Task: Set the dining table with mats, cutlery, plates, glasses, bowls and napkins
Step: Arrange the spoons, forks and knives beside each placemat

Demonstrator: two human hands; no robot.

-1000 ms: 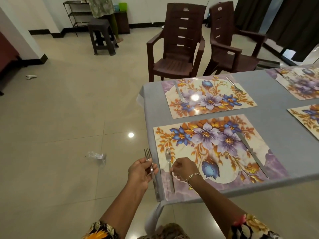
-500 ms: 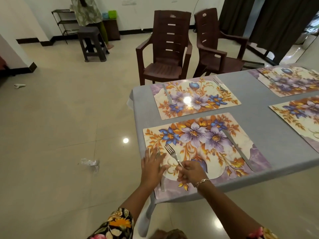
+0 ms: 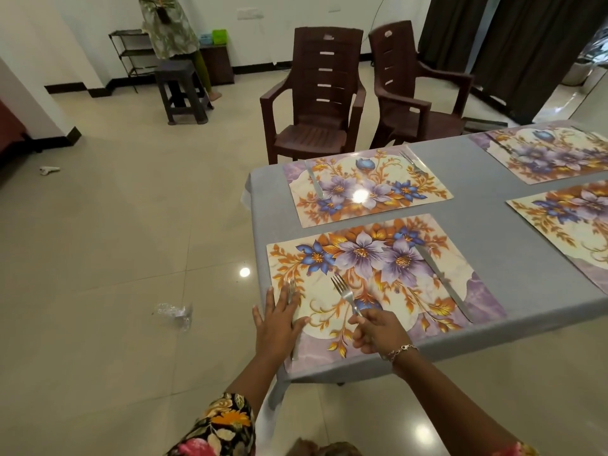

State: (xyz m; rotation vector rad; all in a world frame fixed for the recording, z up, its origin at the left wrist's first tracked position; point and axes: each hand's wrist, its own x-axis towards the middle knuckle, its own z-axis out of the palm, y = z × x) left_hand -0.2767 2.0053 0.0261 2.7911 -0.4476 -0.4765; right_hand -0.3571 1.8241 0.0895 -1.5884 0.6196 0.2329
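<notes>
A floral place mat lies at the near corner of the grey table. My left hand lies flat, fingers spread, on a fork at the mat's left edge. My right hand pinches the handle of a second fork, its tines pointing away over the mat. A table knife rests on the mat's right side. The mat behind carries a knife on its left and a fork on its right.
Two more floral mats lie on the right of the table. Two brown plastic chairs stand past the far edge. A dark stool and a person stand at the back wall. Crumpled plastic lies on the tiled floor.
My left hand laid its fork on the mat's left edge and now lies flat over it. My right hand lifted the other fork and carried it toward the mat's middle.
</notes>
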